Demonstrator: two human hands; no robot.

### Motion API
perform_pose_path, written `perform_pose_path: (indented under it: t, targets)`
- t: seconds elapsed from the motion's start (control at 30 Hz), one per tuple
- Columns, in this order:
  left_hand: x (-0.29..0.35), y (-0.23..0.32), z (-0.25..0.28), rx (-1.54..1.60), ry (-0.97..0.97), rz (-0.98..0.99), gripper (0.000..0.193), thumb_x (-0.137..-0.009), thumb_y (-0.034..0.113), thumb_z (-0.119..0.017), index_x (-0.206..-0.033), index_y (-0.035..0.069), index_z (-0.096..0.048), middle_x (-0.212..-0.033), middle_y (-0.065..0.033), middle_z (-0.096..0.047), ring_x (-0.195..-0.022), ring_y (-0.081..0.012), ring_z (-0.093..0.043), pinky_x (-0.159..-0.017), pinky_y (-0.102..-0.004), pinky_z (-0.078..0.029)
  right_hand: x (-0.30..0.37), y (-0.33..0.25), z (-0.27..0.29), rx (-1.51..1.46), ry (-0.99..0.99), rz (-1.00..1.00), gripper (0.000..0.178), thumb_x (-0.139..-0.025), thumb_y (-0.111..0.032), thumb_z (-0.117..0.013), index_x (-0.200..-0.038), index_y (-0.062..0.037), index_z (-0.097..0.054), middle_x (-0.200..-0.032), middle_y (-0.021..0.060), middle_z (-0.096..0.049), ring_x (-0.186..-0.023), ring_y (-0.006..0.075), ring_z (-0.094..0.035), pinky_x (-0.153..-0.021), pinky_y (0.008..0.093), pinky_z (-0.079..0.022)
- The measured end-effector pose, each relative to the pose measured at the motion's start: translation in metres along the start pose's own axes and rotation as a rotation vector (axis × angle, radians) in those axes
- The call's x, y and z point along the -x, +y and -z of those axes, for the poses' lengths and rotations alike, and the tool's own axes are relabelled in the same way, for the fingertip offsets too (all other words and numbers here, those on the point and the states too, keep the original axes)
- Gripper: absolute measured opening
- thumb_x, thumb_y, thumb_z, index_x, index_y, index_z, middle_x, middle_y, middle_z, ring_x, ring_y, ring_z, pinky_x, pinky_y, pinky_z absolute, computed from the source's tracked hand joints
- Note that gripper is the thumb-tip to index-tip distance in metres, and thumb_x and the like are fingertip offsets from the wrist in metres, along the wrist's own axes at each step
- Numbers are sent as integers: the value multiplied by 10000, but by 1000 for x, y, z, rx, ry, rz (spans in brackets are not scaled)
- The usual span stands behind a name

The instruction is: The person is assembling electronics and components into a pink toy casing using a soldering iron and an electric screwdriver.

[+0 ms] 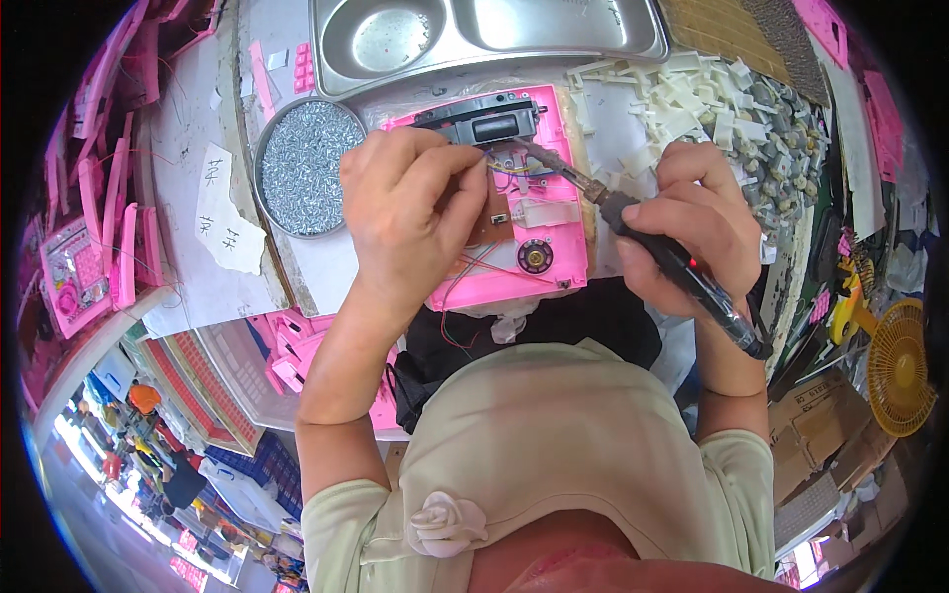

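My right hand (697, 232) is wrapped round a soldering iron (672, 252) with a black handle and a small red light. Its metal tip points up and left, close to thin coloured wires (509, 170) inside a pink plastic housing (568, 242). Over the housing's left side, my left hand (410, 193) is closed in a pinch beside those wires; what lies between its fingertips is too small to make out. Within the housing are a brown circuit board (494, 222), a small round speaker (535, 257) and a black plastic part (494, 127) at the far edge.
A round dish of small metal screws (308, 163) stands at left, near a torn paper (225, 212). Beyond is a steel tray (386, 74). White plastic pieces (682, 104) lie heaped at right. Pink parts (119, 227) crowd the far left; a yellow fan (900, 366) stands lower right.
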State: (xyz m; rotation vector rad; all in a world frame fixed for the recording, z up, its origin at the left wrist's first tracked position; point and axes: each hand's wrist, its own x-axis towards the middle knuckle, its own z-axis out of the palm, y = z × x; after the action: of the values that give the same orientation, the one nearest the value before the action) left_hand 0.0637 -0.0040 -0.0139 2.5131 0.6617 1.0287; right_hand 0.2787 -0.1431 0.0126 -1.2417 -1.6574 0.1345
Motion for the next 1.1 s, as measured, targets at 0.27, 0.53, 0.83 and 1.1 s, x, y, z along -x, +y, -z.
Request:
perform_pose_path:
  t: [0.27,0.53,0.83,1.1]
  targets:
    - [6,1,-2,-34,-63,103,174,-681,45,-823,-760,113,-684,-751,-1,-588,-726,-204,-594,-716,-362,-397,0,7,-16,-15,-42,-1,406,-561,13,-782,-958,-46,-725,-729,34,-607,-656,252,-533,-551,330,-440]
    - [9,-1,-4,2,-43,120,172,-681,43,-831,-752,112,-691,-741,0,-580,-728,-201,-590,-715,-358,-392,-1,7,-18,-27,-81,-32,404,-559,16,-772,-953,-56,-722,-733,34,-607,-653,252,-529,-569,336,-444]
    - [10,-2,-6,18,2,100,170,-693,48,-835,-758,110,-690,-734,-1,-573,-709,-199,-584,-697,-351,-397,-2,8,-20,-21,-99,-30,403,-563,16,-770,-956,-57,-722,-729,30,-611,-669,257,-537,-573,341,-449]
    - [11,-4,-9,12,27,74,174,-692,45,-833,-762,110,-687,-728,-2,-567,-694,-198,-577,-689,-350,-392,-2,9,-21,2,-84,-11,385,-570,1,-774,-948,-58,-727,-746,33,-616,-681,258,-549,-577,338,-461]
